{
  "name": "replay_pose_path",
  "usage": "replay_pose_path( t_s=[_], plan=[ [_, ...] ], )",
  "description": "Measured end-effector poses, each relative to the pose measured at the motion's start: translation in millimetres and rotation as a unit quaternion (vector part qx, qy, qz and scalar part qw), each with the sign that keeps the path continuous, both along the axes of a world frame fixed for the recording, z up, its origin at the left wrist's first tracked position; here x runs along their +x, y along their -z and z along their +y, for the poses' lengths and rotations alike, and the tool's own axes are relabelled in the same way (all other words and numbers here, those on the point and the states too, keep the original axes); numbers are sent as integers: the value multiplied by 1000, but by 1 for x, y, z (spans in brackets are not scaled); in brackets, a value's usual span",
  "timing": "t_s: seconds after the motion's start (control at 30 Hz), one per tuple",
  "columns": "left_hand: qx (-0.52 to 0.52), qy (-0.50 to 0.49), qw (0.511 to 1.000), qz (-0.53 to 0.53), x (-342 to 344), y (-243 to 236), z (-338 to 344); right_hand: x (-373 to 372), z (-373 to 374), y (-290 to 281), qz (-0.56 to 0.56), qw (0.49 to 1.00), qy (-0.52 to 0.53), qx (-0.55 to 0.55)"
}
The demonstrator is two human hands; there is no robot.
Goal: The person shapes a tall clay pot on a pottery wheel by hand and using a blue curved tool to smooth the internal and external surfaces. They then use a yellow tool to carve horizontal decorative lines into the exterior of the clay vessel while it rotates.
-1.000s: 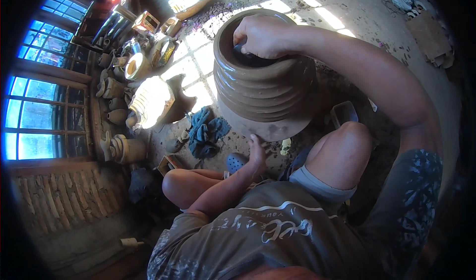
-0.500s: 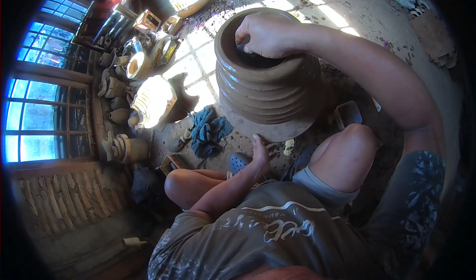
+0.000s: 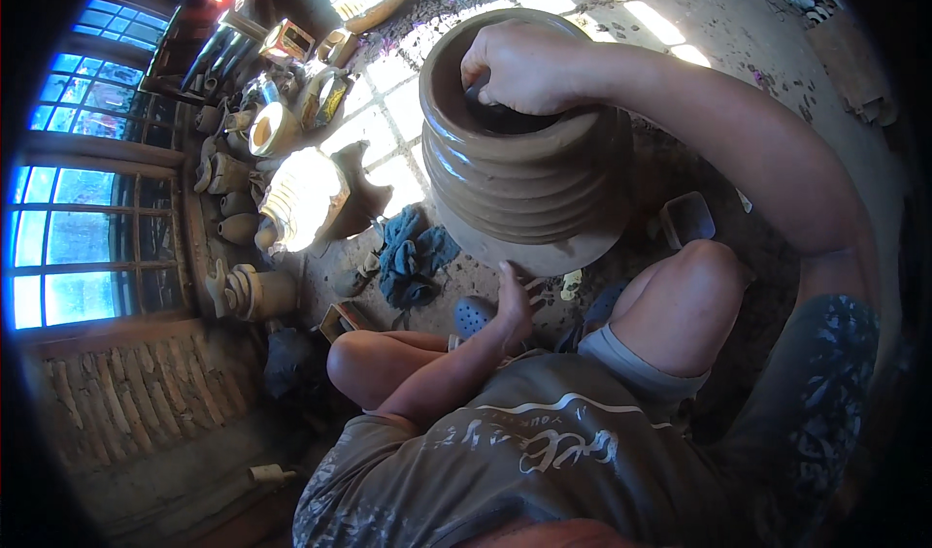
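A big wet clay pot (image 3: 524, 174), brown with thick ridges round its wall, stands on a round wheel disc (image 3: 573, 257). My right arm reaches over its far right side. My right hand (image 3: 529, 66) is inside the mouth near the rim, its fingers closed on a small dark thing (image 3: 478, 89) against the inner wall. Most of that thing is hidden, so its kind cannot be told. Low at the near edge of the disc, my left hand (image 3: 515, 303) holds nothing, its thumb up and fingers apart.
A blue-green cloth (image 3: 413, 257) lies on the ground left of the disc. On the right, beside my knee, sits a clear plastic tub (image 3: 687, 220). A sunlit ribbed pot (image 3: 306, 199) and several smaller pots line the window wall. A blue clog (image 3: 474, 316) is below the disc.
The whole view has shifted slightly. My right hand stays at the same spot inside the pot's mouth, and my left hand remains by the disc's edge.
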State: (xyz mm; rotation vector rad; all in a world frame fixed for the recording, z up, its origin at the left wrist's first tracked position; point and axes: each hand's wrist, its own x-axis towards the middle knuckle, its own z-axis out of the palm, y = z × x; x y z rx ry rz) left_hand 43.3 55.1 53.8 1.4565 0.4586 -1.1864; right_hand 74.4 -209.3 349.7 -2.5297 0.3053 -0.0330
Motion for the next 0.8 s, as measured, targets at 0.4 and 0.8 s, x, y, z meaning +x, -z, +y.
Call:
replay_pose_path(
  t_s=[0.4, 0.8],
  plan=[
    [-19, -23, 995, -94, 54, 8, -4, -2, 0, -1, 3, 1000, -18, -17],
    [-67, -83, 985, -136, 128, 23, 0, 2, 1, 6, -15, 998, -54, -4]
  ],
)
